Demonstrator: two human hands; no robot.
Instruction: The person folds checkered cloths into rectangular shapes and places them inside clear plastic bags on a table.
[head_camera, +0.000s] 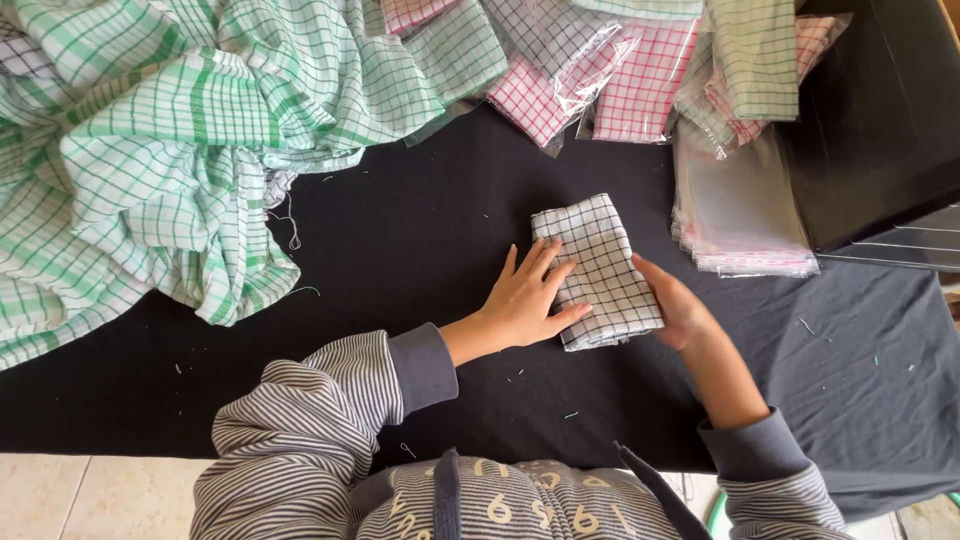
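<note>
A folded white cloth with a black check pattern (600, 262) lies on the black table cover (420, 250). My left hand (530, 295) rests flat on the cloth's left side, fingers spread. Along the cloth's right edge my right hand (675, 305) presses with its fingers straight. Neither hand grips anything. Both sleeves are grey with stripes.
A large heap of green-and-white checked cloths (170, 140) fills the left and back. Pink checked cloths in clear bags (600, 85) lie at the back. A stack of empty clear plastic bags (740, 210) sits right of the folded cloth, beside a black box (880, 130). Thread scraps dot the cover.
</note>
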